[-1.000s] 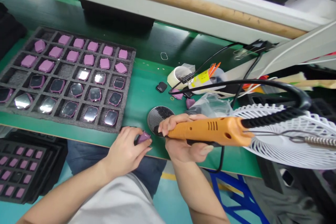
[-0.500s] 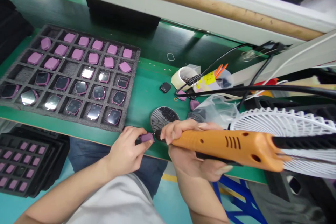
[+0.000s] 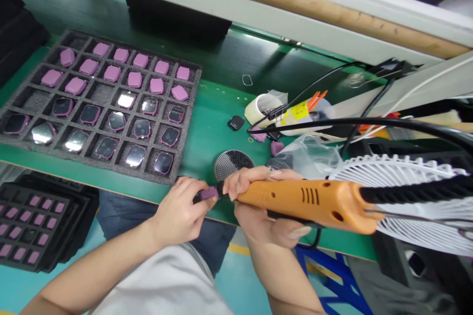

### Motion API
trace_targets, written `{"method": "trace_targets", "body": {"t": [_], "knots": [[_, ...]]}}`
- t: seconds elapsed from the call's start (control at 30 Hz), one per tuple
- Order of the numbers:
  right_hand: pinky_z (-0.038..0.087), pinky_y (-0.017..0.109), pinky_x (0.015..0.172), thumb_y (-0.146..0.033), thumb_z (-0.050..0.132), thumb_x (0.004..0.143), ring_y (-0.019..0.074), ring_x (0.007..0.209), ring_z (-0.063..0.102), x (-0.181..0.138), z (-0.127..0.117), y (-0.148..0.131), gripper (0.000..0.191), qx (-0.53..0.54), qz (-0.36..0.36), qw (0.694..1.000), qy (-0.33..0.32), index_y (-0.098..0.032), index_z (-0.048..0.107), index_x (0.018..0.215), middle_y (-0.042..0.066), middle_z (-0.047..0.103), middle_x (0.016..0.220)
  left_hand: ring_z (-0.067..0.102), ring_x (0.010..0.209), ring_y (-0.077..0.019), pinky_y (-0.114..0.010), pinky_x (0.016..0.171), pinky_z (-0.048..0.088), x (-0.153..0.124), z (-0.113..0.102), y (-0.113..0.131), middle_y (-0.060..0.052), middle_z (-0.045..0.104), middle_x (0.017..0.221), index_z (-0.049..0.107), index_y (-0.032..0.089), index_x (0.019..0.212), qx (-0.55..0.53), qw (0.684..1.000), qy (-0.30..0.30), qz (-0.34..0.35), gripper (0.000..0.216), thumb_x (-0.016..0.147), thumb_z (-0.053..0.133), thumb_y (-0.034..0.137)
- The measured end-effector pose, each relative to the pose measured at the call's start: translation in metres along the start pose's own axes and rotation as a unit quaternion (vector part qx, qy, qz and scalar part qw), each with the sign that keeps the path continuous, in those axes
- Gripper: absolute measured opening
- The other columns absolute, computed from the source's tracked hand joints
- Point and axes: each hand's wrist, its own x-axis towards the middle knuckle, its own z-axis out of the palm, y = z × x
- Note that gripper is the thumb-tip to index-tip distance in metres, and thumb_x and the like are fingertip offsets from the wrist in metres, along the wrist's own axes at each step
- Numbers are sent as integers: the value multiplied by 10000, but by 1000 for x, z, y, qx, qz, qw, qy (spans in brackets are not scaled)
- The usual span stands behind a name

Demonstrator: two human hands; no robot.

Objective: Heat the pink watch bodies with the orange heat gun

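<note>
Left hand: [image 3: 177,214] closed in a pinch; a small pink watch case [image 3: 207,193] is gripped between thumb and fingertips at the near edge of the green bench [image 3: 207,128].
Right hand: [image 3: 262,206] wrapped around the front of an orange electric screwdriver [image 3: 310,199]; the body is laid across the palm, fingers curled over the top.
Screwdriver tip: pointed at the pink watch case, touching or just short of it (contact cannot be told).
Beyond the hands: a round perforated dish [image 3: 233,163] is seen just behind the knuckles.
Left of the left hand: a grey foam tray [image 3: 98,93] is set on the bench, its cells filled with pink cases and glossy-faced ones.
Right of the right hand: a white fan grille [image 3: 402,182] is crossed by the tool's black cable [image 3: 369,123].
</note>
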Motion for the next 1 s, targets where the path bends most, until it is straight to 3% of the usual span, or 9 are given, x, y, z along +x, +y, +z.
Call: {"method": "trace_targets", "body": {"t": [0.43,0.7,0.87,1.0], "knots": [[561,379,544,-888,746,837,194,604,641,-19,-4,23,665,-18,-4,1000,19,-379,649,1255,-29,680,840,645,1058,-279,-453,882,546,-2,3,2,-142,711,1197,779,182,1210,0,1000,16,-6,255,1023,641,78],[555,341,503,-822,804,839,184,570,646,-6,0,18,606,11,0,1000,-5,-374,661,1220,-40,705,823,641,1033,-266,-440,882,556,-3,3,1,-129,719,1190,781,200,1217,11,1000,19,-9,256,1029,651,85],[554,347,500,-822,740,889,167,516,583,3,-8,5,537,-1,-36,998,49,-377,693,1185,-53,702,792,650,1145,-313,-499,973,570,-2,0,1,-169,714,1273,691,135,1436,31,998,-45,-5,510,942,633,22],[531,325,477,-824,744,878,164,497,563,3,-16,4,540,-13,-40,996,80,-374,682,1170,-57,695,774,613,1312,-366,-562,1059,556,-1,-5,2,-191,666,1404,689,149,1459,38,994,-101,11,674,813,623,-32]]}}
